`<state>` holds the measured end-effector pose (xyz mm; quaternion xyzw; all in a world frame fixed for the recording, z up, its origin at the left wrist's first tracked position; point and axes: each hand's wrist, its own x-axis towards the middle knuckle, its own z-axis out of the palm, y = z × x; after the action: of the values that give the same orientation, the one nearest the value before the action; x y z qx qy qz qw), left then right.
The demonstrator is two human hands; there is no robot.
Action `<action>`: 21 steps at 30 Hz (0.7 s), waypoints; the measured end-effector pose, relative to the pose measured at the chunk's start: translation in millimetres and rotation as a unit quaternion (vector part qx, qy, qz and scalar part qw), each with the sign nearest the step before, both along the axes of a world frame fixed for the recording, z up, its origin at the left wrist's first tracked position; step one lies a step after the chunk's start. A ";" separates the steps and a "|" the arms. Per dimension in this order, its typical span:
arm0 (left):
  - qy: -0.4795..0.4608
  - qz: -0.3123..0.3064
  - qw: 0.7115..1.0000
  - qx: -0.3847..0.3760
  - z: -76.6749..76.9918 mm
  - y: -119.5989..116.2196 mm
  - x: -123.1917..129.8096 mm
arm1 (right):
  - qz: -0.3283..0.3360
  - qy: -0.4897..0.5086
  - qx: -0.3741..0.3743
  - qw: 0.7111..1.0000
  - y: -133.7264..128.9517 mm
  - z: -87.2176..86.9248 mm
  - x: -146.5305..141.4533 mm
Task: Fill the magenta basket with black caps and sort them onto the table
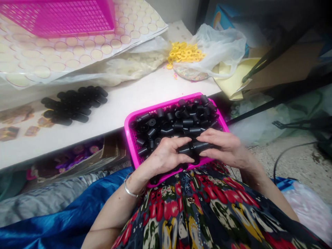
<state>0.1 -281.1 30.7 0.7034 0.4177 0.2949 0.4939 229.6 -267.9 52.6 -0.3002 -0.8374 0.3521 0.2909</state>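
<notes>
A pink plastic basket (129, 138) full of short black plastic cylinders (188, 122) rests against the front edge of the white table. Over its near side, my left hand (171, 152) grips one black cylinder (184, 149) between thumb and fingers. From the other side my right hand (221, 145) holds a second black cylinder (201, 146), also between thumb and fingers. The two pieces lie end to end, touching or nearly so; whether they are joined I cannot tell. Longer black tubes (75, 103) lie in a pile on the table to the left.
Yellow ring-shaped pieces (185, 52) spill beside a clear plastic bag (220, 45) at the back. Sheets of round stickers (85, 52) lie back left under another pink basket (64, 17). An open cardboard box (103, 152) with purple items sits below the table. Black metal bars (280, 93) cross the right.
</notes>
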 end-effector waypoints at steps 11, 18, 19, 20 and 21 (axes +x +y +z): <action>-0.190 0.056 0.958 -0.207 -0.4 0.3 8.2 | -0.009 -0.029 -0.006 1.000 -2.4 -1.4 -12.7; -0.154 0.015 0.982 -0.110 14.6 0.5 -6.3 | -0.043 -0.016 0.024 0.999 -0.1 3.1 -25.1; -0.146 -0.001 0.984 -0.103 18.7 0.3 -9.9 | -0.036 -0.014 0.030 0.999 0.2 4.3 -26.7; -0.137 -0.020 0.986 -0.096 22.1 0.3 -13.5 | -0.028 -0.012 0.036 0.999 0.4 4.8 -28.7; -0.125 -0.040 0.988 -0.087 24.5 0.6 -16.9 | -0.016 -0.008 0.041 0.999 0.5 4.5 -31.3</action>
<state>-16.9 -280.5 55.2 0.6320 0.3481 0.3227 0.6126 198.3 -267.5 57.1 -0.3046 -0.8486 0.3098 0.3018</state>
